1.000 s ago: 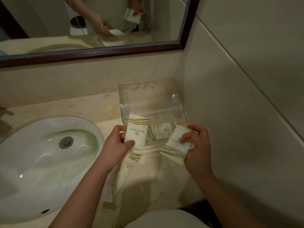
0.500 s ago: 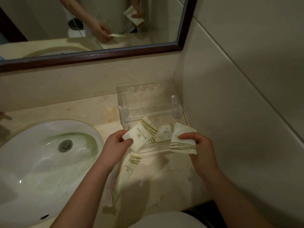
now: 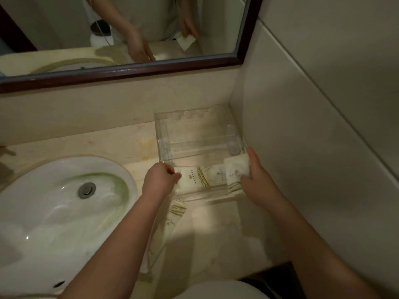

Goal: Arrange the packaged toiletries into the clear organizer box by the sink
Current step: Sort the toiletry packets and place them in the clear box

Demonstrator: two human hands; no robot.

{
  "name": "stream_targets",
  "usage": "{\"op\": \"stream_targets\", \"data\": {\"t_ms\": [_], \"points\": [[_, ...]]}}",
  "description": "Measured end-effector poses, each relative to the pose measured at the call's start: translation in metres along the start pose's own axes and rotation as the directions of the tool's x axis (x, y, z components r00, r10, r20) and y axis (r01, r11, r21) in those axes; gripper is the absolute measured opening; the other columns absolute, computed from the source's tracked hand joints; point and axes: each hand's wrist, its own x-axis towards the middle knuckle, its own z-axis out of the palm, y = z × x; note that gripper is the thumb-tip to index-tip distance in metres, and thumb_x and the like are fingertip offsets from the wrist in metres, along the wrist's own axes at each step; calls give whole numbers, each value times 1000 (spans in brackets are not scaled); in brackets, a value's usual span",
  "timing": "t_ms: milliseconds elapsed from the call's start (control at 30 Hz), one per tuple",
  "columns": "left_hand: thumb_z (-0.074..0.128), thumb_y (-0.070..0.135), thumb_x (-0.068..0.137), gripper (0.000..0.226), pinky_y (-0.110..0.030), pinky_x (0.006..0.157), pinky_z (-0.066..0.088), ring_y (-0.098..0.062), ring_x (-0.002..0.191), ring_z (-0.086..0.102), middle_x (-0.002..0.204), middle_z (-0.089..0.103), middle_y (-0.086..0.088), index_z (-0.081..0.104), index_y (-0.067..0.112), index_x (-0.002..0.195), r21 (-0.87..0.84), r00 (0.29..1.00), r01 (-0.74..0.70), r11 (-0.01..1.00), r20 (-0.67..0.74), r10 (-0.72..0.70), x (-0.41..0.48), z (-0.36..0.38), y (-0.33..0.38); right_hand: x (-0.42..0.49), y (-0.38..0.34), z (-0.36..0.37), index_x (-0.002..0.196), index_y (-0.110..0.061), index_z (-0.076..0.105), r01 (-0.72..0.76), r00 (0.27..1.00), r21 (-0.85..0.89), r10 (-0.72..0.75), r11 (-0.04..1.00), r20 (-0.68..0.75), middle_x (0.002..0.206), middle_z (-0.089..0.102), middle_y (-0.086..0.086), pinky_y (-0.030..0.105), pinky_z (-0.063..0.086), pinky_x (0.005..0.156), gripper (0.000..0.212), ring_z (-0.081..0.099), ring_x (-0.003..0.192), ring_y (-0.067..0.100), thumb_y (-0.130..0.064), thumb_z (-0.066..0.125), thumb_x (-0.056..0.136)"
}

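Note:
The clear organizer box stands in the counter's back right corner against the wall. My left hand holds a white packet with green stripes lying flat in the box's front compartment, at its left side. My right hand grips a second striped packet at the compartment's right side, tilted over the front wall. A third packet lies in the compartment between them. On the counter in front of the box lies a long narrow striped packet, partly hidden by my left forearm.
A white oval sink with a metal drain fills the left of the beige counter. A dark-framed mirror hangs above. A tiled wall closes the right side. The counter's front edge is near my body.
Both hands have moved forward and down. The two packets, held above the box's front edge before, now sit in the front compartment, left and right of the third packet.

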Motion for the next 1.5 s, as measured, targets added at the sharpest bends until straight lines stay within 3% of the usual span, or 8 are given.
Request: {"op": "stream_targets", "data": {"t_ms": [267,467,600,733,1000,1133,1300,1500], "points": [[52,20,92,17,-39,72,55,-33,80,67,96,70,-7,58,16,107,-134,954,81,988,-278,-116,9,30,3,36,-6,12,99,-16,60,-120,979,136,140,983,-149,89,68,1,16,45,52,17,63,70,8,-15,66,82],[48,9,92,26,-35,75,50,-23,83,57,111,55,-11,49,7,118,-143,913,-128,981,-404,61,-13,36,11,48,0,11,115,-12,59,-290,957,170,289,942,30,102,68,7,23,49,52,39,67,80,18,3,49,81],[50,1,81,31,-32,83,47,-23,93,55,102,62,-8,67,8,106,194,871,-462,865,-83,484,-18,50,6,56,8,8,110,-15,59,-247,966,55,241,968,92,105,67,7,23,46,52,35,64,80,16,3,57,79],[51,12,81,37,-41,88,50,-26,105,54,111,69,-2,70,14,113,373,787,-607,702,162,595,-11,60,-2,66,8,13,101,-14,62,-226,974,69,224,972,43,99,69,5,19,47,53,24,65,77,13,-6,65,79],[38,45,95,48,-47,102,34,-35,133,32,153,35,-6,49,21,136,536,849,-498,682,142,508,-10,72,-7,77,3,34,110,-12,53,-174,931,239,239,955,-277,103,65,3,24,45,65,29,61,85,16,-21,66,86],[37,49,93,49,-45,100,36,-31,129,38,142,42,-12,53,22,131,526,849,-486,698,95,520,-14,74,-9,67,9,44,117,-14,38,-186,956,391,258,902,-140,114,58,6,19,46,66,49,61,92,17,-4,68,80],[29,52,93,59,-45,101,39,-31,132,39,145,42,-10,44,16,138,528,847,-492,692,105,522,-17,74,-14,43,18,42,128,-18,35,-125,977,220,159,967,-144,112,52,-4,19,48,69,66,59,94,12,5,64,74],[33,54,91,59,-40,88,43,-26,107,50,120,54,-5,49,14,131,560,839,-494,665,106,534,-19,70,-14,44,25,43,104,-20,50,-213,950,288,267,934,-163,103,65,3,20,53,59,40,66,83,13,3,67,77]]}}
